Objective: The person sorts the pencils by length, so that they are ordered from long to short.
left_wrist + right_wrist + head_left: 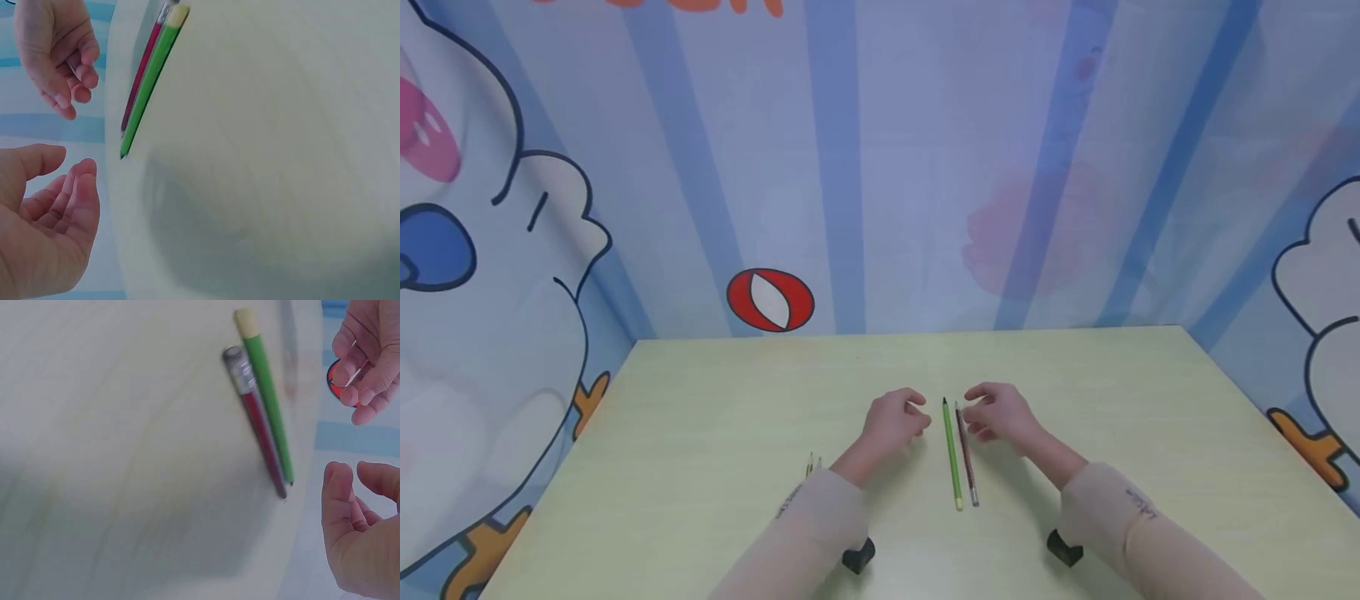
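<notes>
A green pencil [952, 457] with a pale end and a dark tip lies on the table between the two hands. Beside it on the right is a dark red pencil [967, 457] with a silvery ferrule, the two nearly parallel. My left hand [895, 421] hovers left of the green pencil, fingers loosely bent and holding nothing. To the right of the red pencil is my right hand [1003, 415], also without anything in its grasp. Both wrist views show a gap between thumb and fingers on the left hand [53, 222] and the right hand [362, 540].
Two thin pointed tips [811, 465] stick out from behind the left sleeve [812, 529]; the rest of them is hidden. The pale table [715, 400] ends at a printed blue curtain [910, 208] at the back. Dark blocks [859, 556] hang under both cuffs.
</notes>
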Demonstrator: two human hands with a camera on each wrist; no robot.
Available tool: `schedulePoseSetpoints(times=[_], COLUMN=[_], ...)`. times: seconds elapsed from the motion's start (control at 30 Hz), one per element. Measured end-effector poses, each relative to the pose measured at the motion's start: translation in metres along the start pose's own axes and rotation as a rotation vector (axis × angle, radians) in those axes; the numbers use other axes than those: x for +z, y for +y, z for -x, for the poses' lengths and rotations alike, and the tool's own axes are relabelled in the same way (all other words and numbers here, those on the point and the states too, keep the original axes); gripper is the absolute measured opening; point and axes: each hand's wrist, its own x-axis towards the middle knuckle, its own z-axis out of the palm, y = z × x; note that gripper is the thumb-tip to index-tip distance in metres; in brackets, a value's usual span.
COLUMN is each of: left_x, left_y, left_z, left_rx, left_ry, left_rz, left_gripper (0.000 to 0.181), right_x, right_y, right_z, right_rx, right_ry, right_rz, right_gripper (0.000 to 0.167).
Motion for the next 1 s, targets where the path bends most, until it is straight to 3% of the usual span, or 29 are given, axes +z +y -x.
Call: schedulePoseSetpoints(times=[0.23,0.53,0.73,1.0], left_x=[-0.034,-0.073,-0.087,-0.097], left_y=[-0.007,-0.028,-0.048,-0.068], left_z=[0.006,0.031,0.045,0.066], left_rx=[-0.024,-0.065,-0.114,-0.188], left_ry=[-0.007,0.023,0.055,0.060], left_rz=[-0.029,-0.078,-0.127,-0.157], left_gripper=[0.030,0.030,0.033,0.035], right_x=[0.016,0.055,0.084,0.119], right_y=[-0.015,-0.030,-0.036,-0.041], right_z=[0.003,0.014,0.021,0.029], right_rx=[-0.021,-0.041,-0.047,-0.066], right_ry=[-0.023,-0.106,-0.198,-0.283], right_rz=[-0.090,-0.154,-0.175,-0.169], right_gripper=[0.035,0.036,0.036,0.039])
